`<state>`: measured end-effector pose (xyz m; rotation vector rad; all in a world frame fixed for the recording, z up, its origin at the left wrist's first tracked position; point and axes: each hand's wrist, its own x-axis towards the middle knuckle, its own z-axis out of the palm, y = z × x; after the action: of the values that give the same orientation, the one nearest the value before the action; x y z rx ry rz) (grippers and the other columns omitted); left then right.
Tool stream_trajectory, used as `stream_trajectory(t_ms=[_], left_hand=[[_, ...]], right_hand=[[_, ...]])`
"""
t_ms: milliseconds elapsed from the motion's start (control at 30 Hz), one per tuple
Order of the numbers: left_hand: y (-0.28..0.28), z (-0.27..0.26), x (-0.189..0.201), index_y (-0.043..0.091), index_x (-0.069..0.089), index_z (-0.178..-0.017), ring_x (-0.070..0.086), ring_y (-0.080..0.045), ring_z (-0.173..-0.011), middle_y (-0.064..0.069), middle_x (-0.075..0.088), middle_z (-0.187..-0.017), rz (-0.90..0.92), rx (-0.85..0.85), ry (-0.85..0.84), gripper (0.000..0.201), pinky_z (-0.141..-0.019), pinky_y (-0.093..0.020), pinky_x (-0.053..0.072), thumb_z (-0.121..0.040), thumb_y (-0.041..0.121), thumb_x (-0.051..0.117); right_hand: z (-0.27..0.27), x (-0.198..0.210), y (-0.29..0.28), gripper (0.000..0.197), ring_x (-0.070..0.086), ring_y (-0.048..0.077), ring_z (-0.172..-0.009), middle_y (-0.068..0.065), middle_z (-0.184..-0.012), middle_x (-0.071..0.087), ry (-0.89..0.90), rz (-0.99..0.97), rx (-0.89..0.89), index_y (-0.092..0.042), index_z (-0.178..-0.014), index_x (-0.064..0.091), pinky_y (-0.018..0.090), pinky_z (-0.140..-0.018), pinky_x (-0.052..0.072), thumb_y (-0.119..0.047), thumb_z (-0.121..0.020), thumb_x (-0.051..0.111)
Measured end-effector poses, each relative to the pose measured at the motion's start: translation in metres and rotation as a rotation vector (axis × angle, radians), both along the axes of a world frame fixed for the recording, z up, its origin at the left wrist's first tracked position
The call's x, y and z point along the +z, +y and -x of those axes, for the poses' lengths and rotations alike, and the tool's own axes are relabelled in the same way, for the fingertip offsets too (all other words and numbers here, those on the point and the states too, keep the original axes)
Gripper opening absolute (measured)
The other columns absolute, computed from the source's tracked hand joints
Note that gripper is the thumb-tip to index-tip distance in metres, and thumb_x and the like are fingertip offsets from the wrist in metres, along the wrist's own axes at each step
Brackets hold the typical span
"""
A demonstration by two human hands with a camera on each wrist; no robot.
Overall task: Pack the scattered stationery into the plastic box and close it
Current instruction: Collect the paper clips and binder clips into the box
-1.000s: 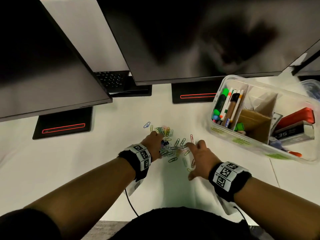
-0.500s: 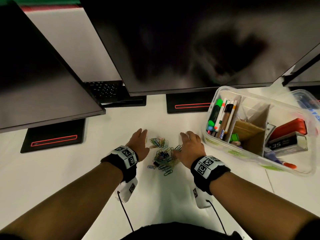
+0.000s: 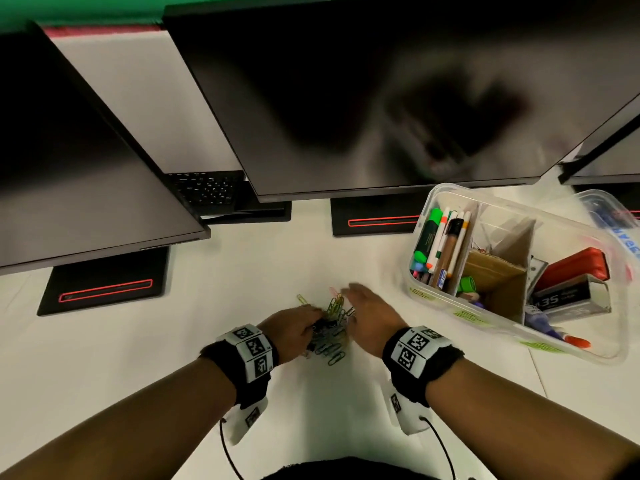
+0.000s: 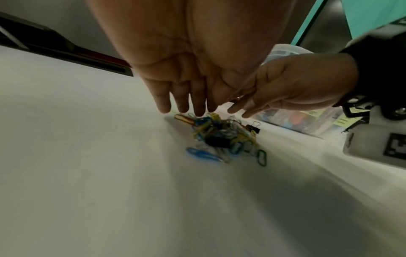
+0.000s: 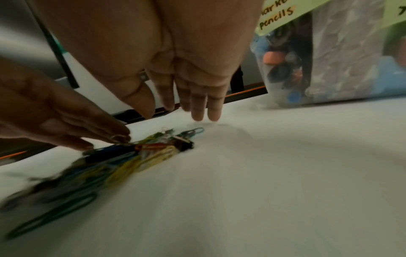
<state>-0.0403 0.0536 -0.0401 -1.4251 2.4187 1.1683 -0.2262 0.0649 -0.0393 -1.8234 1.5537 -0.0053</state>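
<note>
A pile of coloured paper clips (image 3: 333, 325) with a few black binder clips lies on the white desk between my hands. My left hand (image 3: 304, 320) touches the pile's left side with straight fingers (image 4: 182, 102) that point down at the clips (image 4: 224, 137). On the right, my right hand (image 3: 362, 304) stands on edge, its fingers (image 5: 198, 107) straight with their tips at the desk behind the clips (image 5: 149, 149). Neither hand holds anything. The clear plastic box (image 3: 460, 308) stands open to the right and holds markers, a cardboard divider and a stapler.
Three dark monitors (image 3: 346, 98) overhang the back of the desk. Their black bases (image 3: 104, 282) with red stripes stand behind the pile. A clear lid (image 3: 616, 223) lies behind the box at far right. A laptop keyboard (image 3: 207, 188) sits under the monitors.
Both hands have closed in from either side and raked the spread clips into one tight pile nearer my body. The left hand has dropped onto the pile.
</note>
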Motion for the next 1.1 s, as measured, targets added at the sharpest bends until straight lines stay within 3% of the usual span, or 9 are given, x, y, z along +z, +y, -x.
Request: stream_trajectory(t_ms=[167,367,467,567,667,767,867,1000,1100], left_hand=[[-0.015,-0.022,0.0,0.018,0.045,-0.136,0.038,-0.017,-0.135,0.0,0.045,-0.143,0.15,0.187,-0.095,0.044,-0.113,-0.021,0.022,-0.093,0.015,0.046],[-0.013,-0.023,0.002,0.01,0.009,-0.15,0.009,-0.017,-0.147,-0.006,0.006,-0.159,0.033,0.026,-0.311,0.068,-0.118,-0.024,0.009,-0.095,0.026,0.045],[-0.005,-0.017,0.001,0.008,0.009,-0.15,0.004,-0.018,-0.148,-0.007,0.002,-0.16,0.039,-0.046,-0.298,0.064,-0.118,-0.023,0.005,-0.097,0.022,0.041],[0.004,-0.011,0.005,0.009,0.018,-0.149,0.01,-0.016,-0.147,-0.006,0.011,-0.159,0.019,-0.119,-0.218,0.056,-0.117,-0.02,0.006,-0.098,0.019,0.039],[0.007,-0.013,0.009,0.014,0.026,-0.147,0.017,-0.015,-0.145,-0.003,0.021,-0.157,0.002,-0.124,-0.161,0.054,-0.116,-0.02,0.011,-0.097,0.026,0.044],[0.004,-0.022,0.009,0.02,0.022,-0.148,0.022,-0.018,-0.142,-0.001,0.023,-0.154,0.021,-0.026,-0.226,0.082,-0.116,-0.027,0.017,-0.083,0.048,0.062],[0.005,-0.017,0.007,0.018,0.015,-0.148,0.028,-0.024,-0.135,-0.004,0.023,-0.146,0.005,0.015,-0.296,0.111,-0.113,-0.034,0.029,-0.063,0.054,0.077],[0.014,0.006,-0.002,0.018,0.021,-0.145,0.04,-0.028,-0.126,-0.008,0.029,-0.137,0.01,0.07,-0.271,0.109,-0.106,-0.036,0.039,-0.059,0.042,0.084],[0.012,0.022,-0.007,0.018,0.038,-0.134,0.05,-0.027,-0.113,-0.009,0.038,-0.128,0.031,0.16,-0.193,0.082,-0.099,-0.034,0.044,-0.066,0.035,0.08]], right_hand=[[-0.012,0.0,-0.024,0.068,0.004,0.024,-0.148,0.002,-0.16,-0.001,0.109,-0.049,0.05,-0.016,-0.151,0.006,0.04,-0.121,0.011,-0.029,-0.096,0.044],[-0.025,0.002,-0.008,0.062,0.004,0.023,-0.147,0.003,-0.16,0.006,0.143,-0.043,0.338,-0.013,-0.15,0.017,0.04,-0.119,0.008,-0.036,-0.097,0.04],[-0.016,-0.004,0.005,0.062,0.005,0.022,-0.148,0.003,-0.16,0.005,0.154,-0.03,0.395,-0.013,-0.15,0.017,0.038,-0.12,0.007,-0.037,-0.097,0.04],[-0.006,-0.004,0.01,0.067,0.005,0.021,-0.148,0.005,-0.16,0.007,0.133,-0.075,0.369,-0.015,-0.15,0.017,0.035,-0.121,0.006,-0.042,-0.095,0.044],[0.009,0.007,0.009,0.077,0.015,0.022,-0.145,0.001,-0.158,0.015,0.143,0.015,0.16,-0.021,-0.149,0.021,0.036,-0.119,0.017,-0.053,-0.086,0.054],[0.027,0.011,0.011,0.106,0.029,0.028,-0.134,0.005,-0.149,0.024,0.208,-0.021,-0.025,-0.024,-0.147,0.02,0.039,-0.112,0.034,-0.061,-0.063,0.073],[0.028,0.007,0.016,0.122,0.038,0.03,-0.128,0.009,-0.142,0.022,0.204,-0.136,-0.02,-0.025,-0.147,0.016,0.037,-0.107,0.041,-0.053,-0.05,0.085],[0.01,-0.003,0.015,0.111,0.046,0.028,-0.121,0.008,-0.135,0.025,0.133,-0.099,-0.01,-0.025,-0.144,0.024,0.034,-0.106,0.043,-0.041,-0.054,0.087],[-0.001,-0.006,0.01,0.078,0.055,0.028,-0.109,0.009,-0.128,0.03,0.067,-0.055,-0.011,-0.025,-0.137,0.038,0.033,-0.102,0.045,-0.028,-0.069,0.077]])
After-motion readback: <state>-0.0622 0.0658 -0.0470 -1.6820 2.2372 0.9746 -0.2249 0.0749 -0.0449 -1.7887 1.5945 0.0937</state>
